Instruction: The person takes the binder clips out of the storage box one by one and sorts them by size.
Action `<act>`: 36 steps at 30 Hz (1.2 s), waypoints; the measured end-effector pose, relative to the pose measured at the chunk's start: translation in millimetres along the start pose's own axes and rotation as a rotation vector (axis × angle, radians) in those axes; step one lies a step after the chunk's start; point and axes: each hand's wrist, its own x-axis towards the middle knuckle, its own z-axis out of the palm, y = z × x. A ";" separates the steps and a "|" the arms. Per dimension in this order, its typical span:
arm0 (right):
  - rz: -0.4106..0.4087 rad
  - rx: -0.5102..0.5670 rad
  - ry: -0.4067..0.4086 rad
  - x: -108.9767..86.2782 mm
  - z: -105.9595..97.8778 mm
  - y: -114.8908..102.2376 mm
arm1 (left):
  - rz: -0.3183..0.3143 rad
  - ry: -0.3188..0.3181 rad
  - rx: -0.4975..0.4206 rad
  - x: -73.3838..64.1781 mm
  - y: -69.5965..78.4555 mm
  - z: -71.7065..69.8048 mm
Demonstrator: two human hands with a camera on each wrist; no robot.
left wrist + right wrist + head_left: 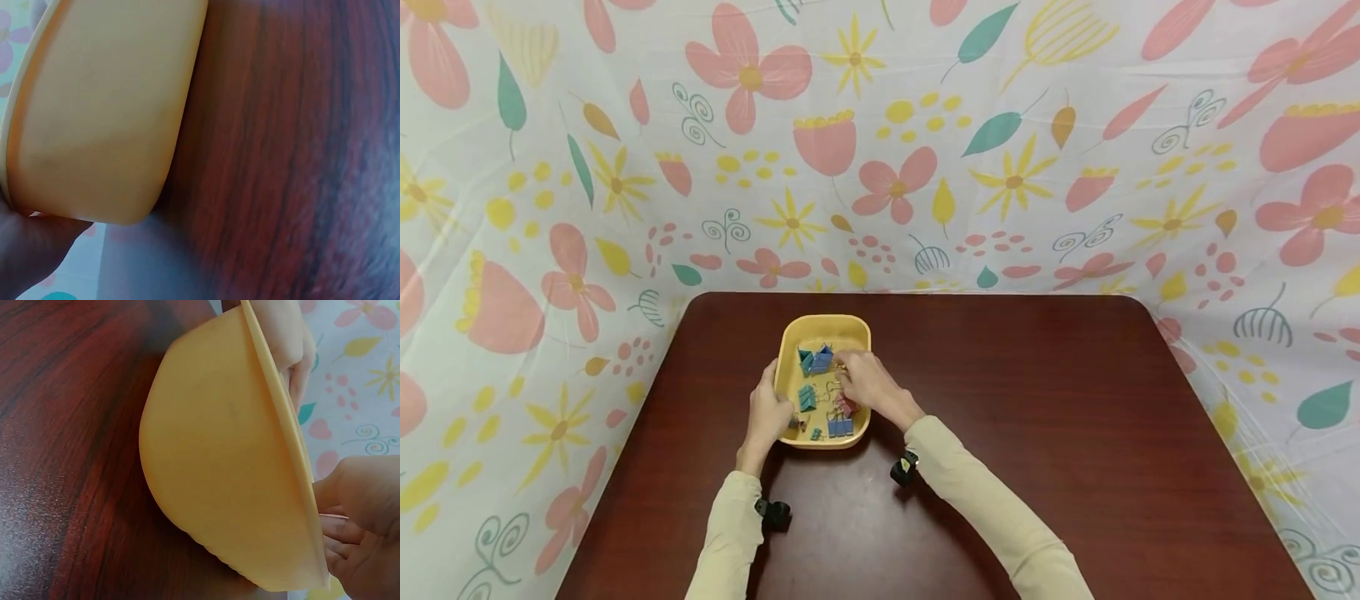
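Note:
A yellow plastic basin (823, 323) stands on the table and holds several binder clips. My left hand (767, 412) grips its left side, thumb over the rim and fingers along the outer wall. Over the right rim reaches my right hand (868, 379), its fingers bent down inside among the clips; I cannot tell whether they pinch one. A blue binder clip (822, 360) lies beside a green one near those fingertips. Closer to me are a teal binder clip (807, 398), a red binder clip (846, 405) partly under the hand, and another blue binder clip (840, 427).
The dark reddish-brown table (1037, 433) extends to the right of the basin and toward me. A white cloth (895, 125) printed with flowers and leaves hangs behind the table and along both sides. Each wrist carries a small black camera (773, 514).

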 end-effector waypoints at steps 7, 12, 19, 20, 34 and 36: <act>-0.001 0.015 -0.024 2.8 -1.9 4.4 | -0.030 0.043 -0.072 -0.4 -3.1 2.1; -0.004 0.045 -0.040 3.9 -4.6 7.0 | -0.076 0.047 -0.188 -0.3 -3.2 2.7; -0.016 0.125 -0.031 5.1 -6.2 11.0 | -0.111 0.054 -0.248 -0.3 -3.5 3.1; -0.019 0.130 -0.025 5.4 -6.4 11.7 | -0.114 0.055 -0.253 -0.4 -3.4 2.9; 0.044 0.321 0.075 3.7 -22.5 17.5 | -0.126 0.058 -0.262 -2.4 -0.6 3.2; 0.065 0.357 0.114 3.9 -24.2 18.0 | -0.127 0.059 -0.261 -3.4 -0.3 2.4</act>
